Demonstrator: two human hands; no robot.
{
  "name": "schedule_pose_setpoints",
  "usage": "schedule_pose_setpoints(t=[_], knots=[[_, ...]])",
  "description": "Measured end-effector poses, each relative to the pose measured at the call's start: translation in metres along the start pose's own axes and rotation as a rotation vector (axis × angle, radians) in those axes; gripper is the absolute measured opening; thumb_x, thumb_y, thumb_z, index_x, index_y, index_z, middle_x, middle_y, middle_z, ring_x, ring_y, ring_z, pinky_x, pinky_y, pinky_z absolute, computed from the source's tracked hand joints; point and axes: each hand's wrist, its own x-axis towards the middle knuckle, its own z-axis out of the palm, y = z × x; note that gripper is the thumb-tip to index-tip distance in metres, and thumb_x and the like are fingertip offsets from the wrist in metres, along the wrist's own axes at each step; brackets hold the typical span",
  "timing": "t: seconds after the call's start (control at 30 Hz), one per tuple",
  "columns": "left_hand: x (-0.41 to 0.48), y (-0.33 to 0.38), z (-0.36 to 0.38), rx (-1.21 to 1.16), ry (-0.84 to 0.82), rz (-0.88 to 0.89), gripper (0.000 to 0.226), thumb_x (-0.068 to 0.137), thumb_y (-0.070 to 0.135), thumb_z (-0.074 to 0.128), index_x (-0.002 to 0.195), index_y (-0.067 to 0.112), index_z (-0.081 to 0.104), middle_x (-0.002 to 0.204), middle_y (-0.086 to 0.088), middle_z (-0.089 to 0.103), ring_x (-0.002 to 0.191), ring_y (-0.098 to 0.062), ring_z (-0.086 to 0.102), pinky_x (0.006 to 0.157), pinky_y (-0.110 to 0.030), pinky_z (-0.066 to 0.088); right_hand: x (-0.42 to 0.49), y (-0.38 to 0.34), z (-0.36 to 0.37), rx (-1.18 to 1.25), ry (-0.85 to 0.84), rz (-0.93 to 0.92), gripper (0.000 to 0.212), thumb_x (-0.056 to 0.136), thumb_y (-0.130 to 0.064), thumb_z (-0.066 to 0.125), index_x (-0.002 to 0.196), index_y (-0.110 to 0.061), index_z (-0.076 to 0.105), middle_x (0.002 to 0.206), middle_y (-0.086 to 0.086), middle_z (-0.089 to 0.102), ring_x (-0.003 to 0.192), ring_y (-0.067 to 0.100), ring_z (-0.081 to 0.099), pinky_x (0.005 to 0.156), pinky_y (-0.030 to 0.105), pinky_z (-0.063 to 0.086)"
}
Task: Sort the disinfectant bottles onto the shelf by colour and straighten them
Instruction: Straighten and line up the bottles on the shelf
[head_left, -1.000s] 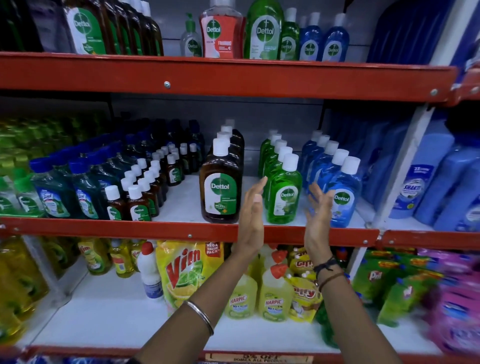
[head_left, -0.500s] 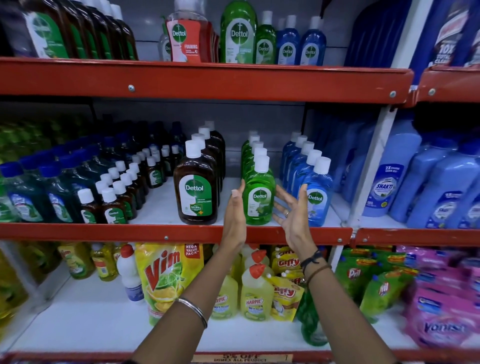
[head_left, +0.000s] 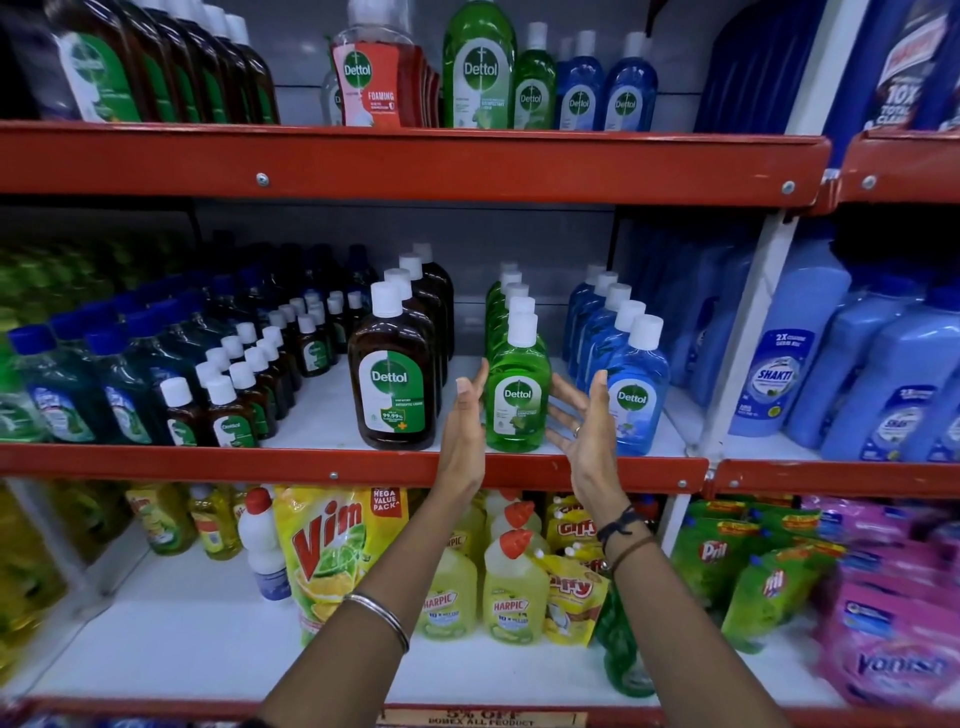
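Hands flank front green bottle (head_left: 517, 400) on shelf (head_left: 332, 460): my left hand (head_left: 464, 415) and right hand (head_left: 584, 423) both spread, gripping nothing.

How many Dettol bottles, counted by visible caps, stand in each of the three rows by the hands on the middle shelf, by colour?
Large brown Dettol bottles: 4
Green Dettol bottles: 5
Blue Dettol bottles: 5
Total: 14
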Motion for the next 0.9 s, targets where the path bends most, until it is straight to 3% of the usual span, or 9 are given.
schedule_pose_setpoints(t=[0.17, 0.23, 0.3, 0.43, 0.5, 0.6, 0.7, 0.8, 0.9], knots=[[-0.003, -0.003, 0.005, -0.006, 0.084, 0.068, 0.066, 0.080, 0.078, 0.021, 0.131, 0.044, 0.044, 0.144, 0.008, 0.044, 0.135, -0.013, 0.041, 0.115, -0.048, 0.031, -0.002, 0.001, -0.004, -0.024, 0.027, -0.042, 0.066, 0.089, -0.063, 0.027, 0.126, -0.017, 0.057, 0.132, 0.007, 0.058, 0.121, 0.022, 0.054, 0.093, 0.033, 0.045], [-0.009, -0.005, 0.010, 0.029, 0.164, 0.190, 0.066, 0.080, 0.082, 0.022, 0.129, 0.044, 0.045, 0.143, 0.015, 0.043, 0.136, -0.008, 0.038, 0.116, -0.047, 0.029, -0.011, 0.000, -0.010, -0.053, 0.073, -0.186, 0.067, 0.088, -0.067, 0.029, 0.126, -0.019, 0.057, 0.132, 0.003, 0.058, 0.122, 0.015, 0.054, 0.099, 0.030, 0.042], [-0.015, -0.005, 0.019, 0.074, 0.224, 0.369, 0.062, 0.087, 0.075, 0.023, 0.131, 0.039, 0.047, 0.145, 0.011, 0.043, 0.138, -0.009, 0.036, 0.115, -0.048, 0.030, -0.019, -0.001, -0.020, -0.057, 0.153, -0.373, 0.072, 0.086, -0.068, 0.028, 0.127, -0.016, 0.057, 0.132, 0.002, 0.059, 0.122, 0.009, 0.053, 0.101, 0.024, 0.042], [-0.023, 0.006, 0.051, 0.090, 0.100, 0.558, 0.065, 0.092, 0.066, 0.023, 0.134, 0.024, 0.050, 0.147, 0.003, 0.043, 0.138, -0.015, 0.037, 0.113, -0.045, 0.032, -0.016, -0.003, -0.048, -0.029, 0.353, -0.536, 0.068, 0.091, -0.060, 0.027, 0.133, -0.013, 0.050, 0.138, 0.001, 0.053, 0.129, 0.009, 0.047, 0.101, 0.016, 0.038], [-0.025, 0.009, 0.071, 0.084, -0.025, 0.501, 0.059, 0.091, 0.067, 0.024, 0.132, 0.034, 0.050, 0.145, 0.008, 0.044, 0.138, -0.013, 0.037, 0.113, -0.047, 0.032, -0.011, -0.006, -0.060, -0.016, 0.389, -0.487, 0.065, 0.090, -0.058, 0.024, 0.137, -0.018, 0.045, 0.143, -0.004, 0.047, 0.132, 0.005, 0.041, 0.105, 0.020, 0.034], [-0.024, 0.006, 0.101, 0.033, -0.133, 0.252, 0.058, 0.086, 0.070, 0.023, 0.130, 0.042, 0.048, 0.142, 0.013, 0.046, 0.134, -0.003, 0.040, 0.115, -0.046, 0.030, -0.002, -0.009, -0.072, 0.005, 0.333, -0.312, 0.070, 0.086, -0.065, 0.020, 0.142, -0.026, 0.038, 0.150, -0.005, 0.038, 0.136, 0.005, 0.034, 0.105, 0.025, 0.028], [-0.013, -0.001, 0.116, 0.016, -0.097, 0.114, 0.065, 0.080, 0.082, 0.021, 0.129, 0.048, 0.046, 0.146, 0.009, 0.042, 0.135, -0.004, 0.038, 0.115, -0.040, 0.028, 0.003, -0.015, -0.080, -0.019, 0.244, -0.206, 0.067, 0.092, -0.062, 0.013, 0.142, -0.025, 0.037, 0.151, -0.003, 0.037, 0.137, 0.013, 0.034, 0.090, 0.014, 0.036], [-0.003, -0.003, 0.120, -0.038, -0.085, 0.006, 0.048, 0.096, 0.059, 0.013, 0.130, 0.043, 0.044, 0.146, 0.007, 0.040, 0.129, -0.007, 0.041, 0.110, -0.037, 0.031, 0.003, -0.022, -0.086, -0.015, 0.148, -0.141, 0.066, 0.095, -0.054, 0.008, 0.141, -0.020, 0.041, 0.134, -0.005, 0.047, 0.117, 0.007, 0.047, 0.070, 0.004, 0.044], [0.001, -0.003, 0.118, -0.059, -0.128, -0.021, 0.056, 0.091, 0.056, 0.012, 0.134, 0.038, 0.042, 0.139, 0.007, 0.044, 0.130, -0.014, 0.044, 0.106, -0.032, 0.039, 0.006, -0.025, -0.092, 0.000, 0.092, -0.099, 0.069, 0.093, -0.057, 0.008, 0.140, -0.020, 0.042, 0.131, -0.006, 0.047, 0.118, 0.008, 0.044, 0.080, 0.012, 0.040]])
